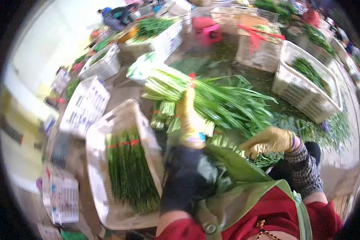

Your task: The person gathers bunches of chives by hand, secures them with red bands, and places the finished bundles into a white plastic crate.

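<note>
My left hand [187, 116], in a yellowish glove, is wrapped round a bunch of garlic chives [228, 98] with a red tie. Its pale stem ends point left and its green leaves trail right. My gloved right hand [273, 142] is apart from it, lower right, fingers curled in; whether anything is in them is hidden. Below the hands, more tied bundles [222, 142] lie in front of my green apron [244, 168], partly covered by my left arm. Left of them, a white plastic crate [98, 176] holds tied green chives [130, 176].
Another white crate [304, 98] with greens stands at the right. Behind the held bunch are a crate with red ribbon [258, 50] and a pink stool [207, 31]. More crates [84, 106] line the left. Loose leaves [328, 132] litter the floor. A person [116, 18] is far off.
</note>
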Demonstrator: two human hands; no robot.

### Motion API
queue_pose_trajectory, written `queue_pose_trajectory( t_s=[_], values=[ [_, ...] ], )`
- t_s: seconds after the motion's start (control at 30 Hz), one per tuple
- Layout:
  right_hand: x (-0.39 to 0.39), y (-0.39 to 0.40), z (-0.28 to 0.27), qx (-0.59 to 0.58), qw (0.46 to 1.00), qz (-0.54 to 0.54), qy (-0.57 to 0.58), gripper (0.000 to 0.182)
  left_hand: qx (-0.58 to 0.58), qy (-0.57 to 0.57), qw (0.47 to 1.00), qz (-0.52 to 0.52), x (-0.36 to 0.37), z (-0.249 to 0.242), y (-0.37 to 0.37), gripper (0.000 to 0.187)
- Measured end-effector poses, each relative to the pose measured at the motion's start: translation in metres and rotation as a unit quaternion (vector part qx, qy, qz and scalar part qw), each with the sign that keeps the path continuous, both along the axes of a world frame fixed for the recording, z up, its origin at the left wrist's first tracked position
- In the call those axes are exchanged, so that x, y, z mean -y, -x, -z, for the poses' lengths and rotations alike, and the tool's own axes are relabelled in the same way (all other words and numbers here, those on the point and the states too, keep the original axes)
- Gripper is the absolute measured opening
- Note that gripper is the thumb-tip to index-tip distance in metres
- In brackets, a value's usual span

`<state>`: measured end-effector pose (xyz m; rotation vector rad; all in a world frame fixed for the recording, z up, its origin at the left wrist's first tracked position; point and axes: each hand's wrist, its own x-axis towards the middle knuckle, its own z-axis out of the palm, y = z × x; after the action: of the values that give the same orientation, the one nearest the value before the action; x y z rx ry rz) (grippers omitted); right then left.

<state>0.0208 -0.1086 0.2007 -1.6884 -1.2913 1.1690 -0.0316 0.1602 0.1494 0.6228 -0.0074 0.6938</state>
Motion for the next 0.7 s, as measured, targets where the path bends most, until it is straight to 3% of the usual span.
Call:
queue_pose_trajectory(
  t_s=[0.03,0.1,0.13,0.2,0.23,0.3,0.4,0.43,0.53,0.6,0.63,0.7],
  values=[
    [0.004,0.001,-0.013,-0.056,0.996,0.04,-0.052,0.041,0.012,0.028,0.999,-0.012,-0.01,0.01,-0.002,0.044],
    [0.004,0.009,-0.04,-0.101,0.973,0.138,-0.156,0.041,-0.032,-0.041,0.994,-0.101,-0.008,-0.006,0.014,0.044],
    [0.0,0.01,-0.045,-0.067,0.954,0.2,-0.212,0.042,-0.035,0.007,0.997,-0.063,-0.009,-0.005,0.017,0.043],
    [-0.016,0.009,-0.047,-0.008,0.891,0.29,-0.349,0.045,-0.04,-0.032,0.996,-0.074,-0.011,0.0,0.017,0.042],
    [-0.025,0.008,-0.052,0.048,0.872,0.323,-0.364,0.046,-0.044,-0.065,0.992,-0.094,-0.013,0.003,0.013,0.041],
    [-0.04,-0.004,-0.057,0.373,0.817,0.255,-0.359,0.066,-0.032,-0.083,0.995,-0.043,-0.012,0.003,0.013,0.043],
    [-0.068,-0.018,-0.027,0.489,0.786,0.207,-0.317,0.107,-0.031,-0.102,0.994,-0.021,-0.001,-0.005,0.018,0.044],
    [-0.075,-0.025,-0.004,0.47,0.792,0.188,-0.341,0.113,-0.034,-0.106,0.993,-0.025,0.004,-0.009,0.02,0.044],
    [-0.093,-0.015,0.041,0.248,0.901,0.188,-0.301,0.12,-0.018,-0.107,0.994,0.011,0.013,-0.02,0.025,0.044],
    [-0.097,-0.006,0.048,0.173,0.923,0.213,-0.271,0.118,-0.028,-0.155,0.987,-0.01,0.02,-0.036,0.026,0.04],
    [-0.099,-0.005,0.047,0.084,0.942,0.228,-0.232,0.108,-0.038,-0.154,0.987,-0.021,0.021,-0.039,0.028,0.042],
    [-0.108,0.001,0.041,-0.001,0.92,0.225,-0.321,0.098,-0.025,-0.251,0.967,-0.038,0.013,-0.049,0.03,0.047]
  ],
)
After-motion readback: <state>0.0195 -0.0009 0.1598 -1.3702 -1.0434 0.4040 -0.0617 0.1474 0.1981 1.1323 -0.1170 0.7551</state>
